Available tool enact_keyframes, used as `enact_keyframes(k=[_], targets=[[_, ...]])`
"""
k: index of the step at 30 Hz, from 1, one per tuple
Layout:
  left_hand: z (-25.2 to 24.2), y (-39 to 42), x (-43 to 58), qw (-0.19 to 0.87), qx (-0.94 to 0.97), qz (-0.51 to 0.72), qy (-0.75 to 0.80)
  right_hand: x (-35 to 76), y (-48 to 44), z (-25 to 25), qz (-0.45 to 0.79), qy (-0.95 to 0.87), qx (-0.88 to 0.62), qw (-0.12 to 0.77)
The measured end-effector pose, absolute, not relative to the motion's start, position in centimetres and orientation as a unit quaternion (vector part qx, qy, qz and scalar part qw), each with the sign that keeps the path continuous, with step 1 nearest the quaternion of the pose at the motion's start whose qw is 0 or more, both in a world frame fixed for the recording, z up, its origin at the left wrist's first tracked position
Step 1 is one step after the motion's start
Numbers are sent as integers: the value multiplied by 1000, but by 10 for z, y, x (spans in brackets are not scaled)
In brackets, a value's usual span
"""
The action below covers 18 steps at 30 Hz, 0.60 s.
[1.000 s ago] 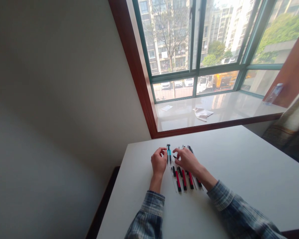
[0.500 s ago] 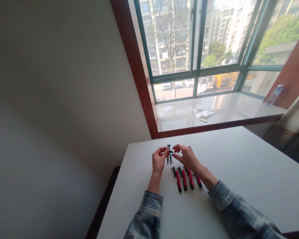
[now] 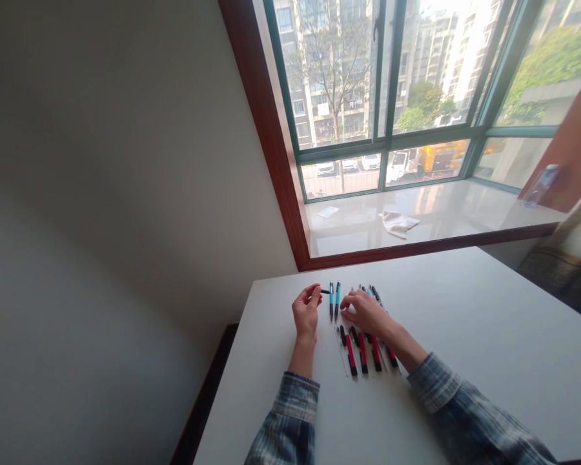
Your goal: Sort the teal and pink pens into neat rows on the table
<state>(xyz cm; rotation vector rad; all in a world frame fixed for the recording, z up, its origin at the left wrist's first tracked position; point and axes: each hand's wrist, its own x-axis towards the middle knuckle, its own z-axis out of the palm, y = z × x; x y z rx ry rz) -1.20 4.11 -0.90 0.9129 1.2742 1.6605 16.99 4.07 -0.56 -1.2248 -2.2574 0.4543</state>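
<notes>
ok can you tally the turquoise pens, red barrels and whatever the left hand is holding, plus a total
Turquoise pens: 2
Red barrels: 4
Black part in the left hand: 1
Total: 7

Shadowed wall [image 3: 126,161], daylit window [image 3: 339,77], white table [image 3: 489,336]

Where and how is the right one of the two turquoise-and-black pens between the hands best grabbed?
Probably across the turquoise middle of that pen, from above, with the right hand: it is slim and lies lengthwise toward the window, so thumb and finger could pinch its sides. Its turquoise neighbour lies close on the left, leaving a narrow gap.
</notes>
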Motion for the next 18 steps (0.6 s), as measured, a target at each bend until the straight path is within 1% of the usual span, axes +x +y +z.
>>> enact_keyframes(k=[4,12,18], targets=[[-10,42,-13,416,362,661,509,171,41,-9,158,-838,-448,270],[-9,41,-12,431,342,668,501,166,43,-14,176,-834,-446,273],[-8,41,-13,423,351,665,507,163,43,-17,173,-835,-430,297]])
